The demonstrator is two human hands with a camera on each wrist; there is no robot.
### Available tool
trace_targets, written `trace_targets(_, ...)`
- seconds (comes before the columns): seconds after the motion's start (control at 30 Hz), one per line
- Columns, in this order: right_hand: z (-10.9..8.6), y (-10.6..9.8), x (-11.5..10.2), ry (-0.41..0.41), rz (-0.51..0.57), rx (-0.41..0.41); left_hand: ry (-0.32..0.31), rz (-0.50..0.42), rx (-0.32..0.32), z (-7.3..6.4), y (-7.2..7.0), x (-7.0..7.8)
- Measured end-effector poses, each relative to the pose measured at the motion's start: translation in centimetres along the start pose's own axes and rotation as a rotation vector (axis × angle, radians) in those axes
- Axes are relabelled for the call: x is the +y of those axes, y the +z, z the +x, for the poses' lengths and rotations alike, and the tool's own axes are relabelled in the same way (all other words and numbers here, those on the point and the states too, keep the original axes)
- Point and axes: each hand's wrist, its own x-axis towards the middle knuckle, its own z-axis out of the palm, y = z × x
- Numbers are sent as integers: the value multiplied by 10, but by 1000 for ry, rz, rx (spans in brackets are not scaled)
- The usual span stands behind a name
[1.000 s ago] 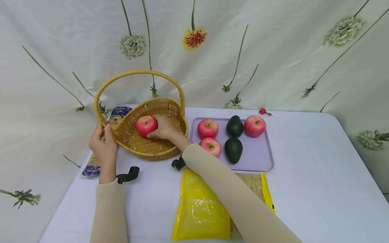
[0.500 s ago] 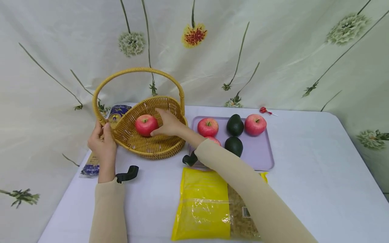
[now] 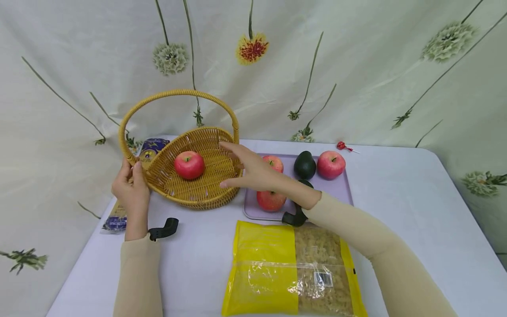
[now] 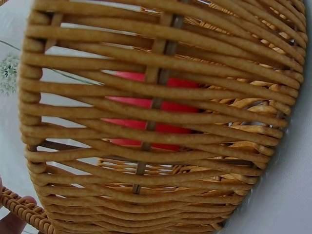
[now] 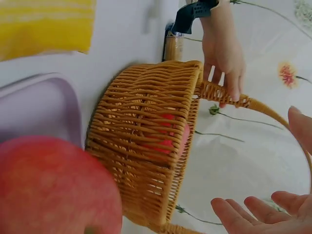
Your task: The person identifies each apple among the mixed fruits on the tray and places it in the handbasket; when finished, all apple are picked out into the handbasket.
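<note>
My left hand (image 3: 132, 187) grips the base of the handle of a wicker basket (image 3: 206, 193), at the basket's left end. One red apple (image 3: 189, 165) lies inside; its red shows through the weave (image 4: 170, 109) in the left wrist view. Above the basket's right rim and the tray's left edge, my right hand (image 3: 253, 169) is spread with nothing in it. Beneath that arm, on a lilac tray (image 3: 332, 198), are a front apple (image 3: 271, 201) and a partly covered apple (image 3: 276, 163). A right-hand apple (image 3: 331, 164) and an avocado (image 3: 304, 165) lie farther back; my wrist mostly hides a second avocado.
A yellow-and-clear pasta bag (image 3: 265, 268) lies in front of the tray. A spaghetti packet (image 3: 116, 218) is partly behind the basket and left hand. Behind the tray lies a red lollipop (image 3: 343, 145). A flowered cloth (image 3: 356, 88) hangs at the table's back.
The right hand has let go of the apple in the basket, spread its fingers and moved right, out over the tray's left edge. My left hand keeps its grip on the handle.
</note>
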Motion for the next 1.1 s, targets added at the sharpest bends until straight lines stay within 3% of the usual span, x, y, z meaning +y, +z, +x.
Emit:
trace_targets(0.23,-52,-27,7,-69,48,38,-8,5,-6,0,-1,0)
trace_targets(0.57,-109,-59,33,11,114,140,-42,19,-6,1,0,0)
trace_targets(0.8,-136,-81,54,39,124,193,-18,24,3,1,-1,1)
trace_targets(0.97,-153,-94,68,37,75,304,-10,44,12,1,0,2)
trace_targets(1.1,-165,-103,78,28,95,409,-11,44,15,0,1,2)
